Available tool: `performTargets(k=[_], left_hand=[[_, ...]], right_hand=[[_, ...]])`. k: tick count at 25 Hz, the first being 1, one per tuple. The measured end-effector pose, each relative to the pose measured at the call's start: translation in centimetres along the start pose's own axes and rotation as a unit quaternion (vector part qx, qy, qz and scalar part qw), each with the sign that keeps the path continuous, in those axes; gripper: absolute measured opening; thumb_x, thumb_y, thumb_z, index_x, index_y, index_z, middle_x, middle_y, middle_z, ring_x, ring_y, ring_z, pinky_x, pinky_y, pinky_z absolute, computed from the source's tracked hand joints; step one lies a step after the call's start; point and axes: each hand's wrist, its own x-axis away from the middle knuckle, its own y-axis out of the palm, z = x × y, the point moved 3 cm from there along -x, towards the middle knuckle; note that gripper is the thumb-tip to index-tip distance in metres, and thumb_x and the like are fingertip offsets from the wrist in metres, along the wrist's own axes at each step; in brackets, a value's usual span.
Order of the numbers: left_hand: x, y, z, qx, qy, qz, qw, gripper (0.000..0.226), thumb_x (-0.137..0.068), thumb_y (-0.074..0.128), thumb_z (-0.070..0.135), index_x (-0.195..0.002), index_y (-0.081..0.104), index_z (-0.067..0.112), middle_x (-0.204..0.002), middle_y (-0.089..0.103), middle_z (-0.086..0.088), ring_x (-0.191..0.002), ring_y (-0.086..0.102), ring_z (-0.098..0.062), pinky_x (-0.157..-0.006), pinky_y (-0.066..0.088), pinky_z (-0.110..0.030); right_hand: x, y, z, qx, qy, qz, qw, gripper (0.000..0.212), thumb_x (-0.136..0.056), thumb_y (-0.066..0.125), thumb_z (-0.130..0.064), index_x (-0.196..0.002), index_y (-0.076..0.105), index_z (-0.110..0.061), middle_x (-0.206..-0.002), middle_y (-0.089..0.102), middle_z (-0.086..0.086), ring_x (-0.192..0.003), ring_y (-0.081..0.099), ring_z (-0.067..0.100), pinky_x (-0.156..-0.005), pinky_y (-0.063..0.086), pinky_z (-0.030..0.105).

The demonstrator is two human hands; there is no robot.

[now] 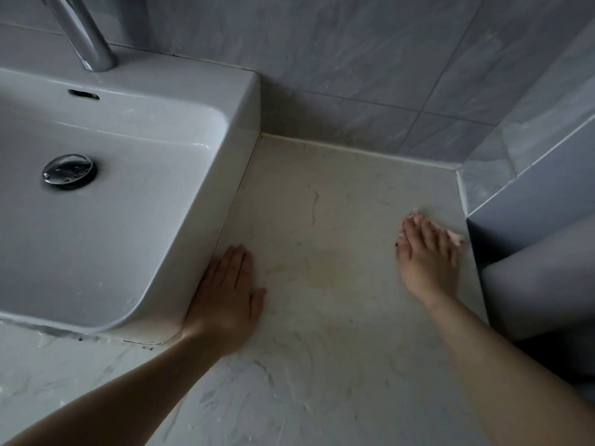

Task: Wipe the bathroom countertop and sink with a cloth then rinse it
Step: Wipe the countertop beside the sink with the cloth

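Two hands lay flat on the countertop [322,194]: left hand [225,294] beside the sink [240,130], fingers straight, holding nothing; right hand [428,259] pressing straight fingers onto a pinkish cloth [456,237].

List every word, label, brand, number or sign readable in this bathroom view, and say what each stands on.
None: no readable text appears anywhere in this view.
The chrome faucet, white sink, drain plug, countertop and grey wall tiles carry no visible marks.
The cloth shows only slivers past the right hand pressing on it; no print shows on those.
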Motion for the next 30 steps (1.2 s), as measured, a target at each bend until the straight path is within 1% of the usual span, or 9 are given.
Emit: performTargets(k=[2, 5, 8, 15, 17, 20, 22, 26, 30], left_hand=[[0.0, 0.0, 0.1, 0.0, 0.003, 0.003, 1.0, 0.062, -0.087, 0.03, 0.037, -0.127, 0.049, -0.007, -0.131, 0.052, -0.023, -0.121, 0.05, -0.035, -0.104, 0.018, -0.035], [0.2, 0.0, 0.3, 0.004, -0.01, 0.012, 1.0, 0.064, -0.088, 0.026, 0.039, -0.129, 0.048, -0.006, -0.133, 0.05, -0.023, -0.124, 0.048, -0.035, -0.107, 0.027, -0.039], [0.7, 0.1, 0.3, 0.007, -0.032, 0.006, 0.999, 0.067, -0.092, 0.021, 0.043, -0.127, 0.05, -0.006, -0.131, 0.052, -0.023, -0.121, 0.05, -0.036, -0.102, 0.035, -0.044], [2.3, -0.2, 0.1, -0.006, -0.016, -0.018, 1.0, 0.075, -0.096, 0.008, 0.047, -0.125, 0.051, -0.008, -0.128, 0.054, -0.025, -0.117, 0.053, -0.037, -0.102, 0.021, -0.038], [2.3, -0.3, 0.2, -0.008, -0.017, -0.026, 0.999, 0.075, -0.096, 0.008, 0.047, -0.126, 0.05, -0.008, -0.129, 0.054, -0.024, -0.118, 0.053, -0.037, -0.102, 0.02, -0.037], [2.3, -0.2, 0.0, -0.005, -0.02, -0.024, 0.999, 0.076, -0.095, 0.007, 0.047, -0.127, 0.049, -0.008, -0.131, 0.052, -0.024, -0.12, 0.051, -0.036, -0.103, 0.018, -0.038], [2.2, -0.2, 0.0, -0.007, -0.019, -0.019, 1.0, 0.075, -0.095, 0.008, 0.047, -0.128, 0.049, -0.007, -0.131, 0.052, -0.024, -0.121, 0.051, -0.036, -0.104, 0.018, -0.037], [2.2, -0.2, 0.1, -0.008, -0.016, -0.011, 1.0, 0.074, -0.096, 0.008, 0.046, -0.128, 0.048, -0.007, -0.131, 0.052, -0.023, -0.121, 0.05, -0.036, -0.104, 0.018, -0.036], [2.3, -0.2, 0.1, -0.002, -0.024, -0.009, 1.0, 0.074, -0.095, 0.008, 0.046, -0.129, 0.048, -0.006, -0.132, 0.052, -0.023, -0.122, 0.05, -0.034, -0.104, 0.018, -0.036]], right_hand=[[2.5, -0.1, -2.3, 0.0, 0.017, 0.044, 0.999, 0.049, -0.092, 0.029, -0.037, -0.135, 0.049, -0.023, -0.145, 0.043, 0.005, -0.131, 0.04, 0.034, -0.109, 0.025, 0.051], [7.3, 1.2, -11.2, -0.009, -0.173, 0.073, 0.982, 0.047, -0.086, 0.034, -0.035, -0.12, 0.062, -0.018, -0.125, 0.062, 0.007, -0.112, 0.059, 0.033, -0.095, 0.043, 0.053], [7.6, 1.3, -13.4, -0.018, -0.273, 0.004, 0.962, 0.05, -0.09, 0.028, -0.038, -0.128, 0.057, -0.022, -0.134, 0.056, 0.001, -0.12, 0.054, 0.03, -0.101, 0.038, 0.048], [4.1, -0.6, 3.7, 0.032, -0.054, 0.076, 0.995, 0.057, -0.093, 0.02, -0.042, -0.129, 0.055, -0.013, -0.136, 0.053, 0.011, -0.123, 0.05, 0.031, -0.103, 0.033, 0.051], [7.4, -0.4, 1.8, 0.015, -0.086, 0.098, 0.991, 0.057, -0.098, 0.017, -0.042, -0.128, 0.056, -0.015, -0.135, 0.055, 0.008, -0.122, 0.049, 0.03, -0.102, 0.036, 0.048], [10.3, 0.1, 0.7, 0.019, -0.255, 0.068, 0.964, 0.056, -0.099, 0.013, -0.042, -0.133, 0.052, -0.019, -0.137, 0.053, 0.003, -0.125, 0.047, 0.03, -0.103, 0.032, 0.045], [6.2, -0.2, 2.5, 0.045, -0.22, 0.064, 0.972, 0.06, -0.099, 0.008, -0.045, -0.135, 0.049, -0.02, -0.138, 0.052, 0.004, -0.124, 0.049, 0.031, -0.106, 0.031, 0.046], [1.3, -1.0, 3.2, 0.039, -0.042, 0.05, 0.997, 0.057, -0.098, 0.011, -0.044, -0.14, 0.042, -0.02, -0.146, 0.042, 0.005, -0.132, 0.039, 0.029, -0.111, 0.02, 0.05], [13.1, -0.9, 2.7, 0.025, -0.203, 0.062, 0.977, 0.057, -0.099, 0.012, -0.042, -0.134, 0.05, -0.017, -0.137, 0.053, 0.007, -0.124, 0.047, 0.031, -0.103, 0.032, 0.046]])
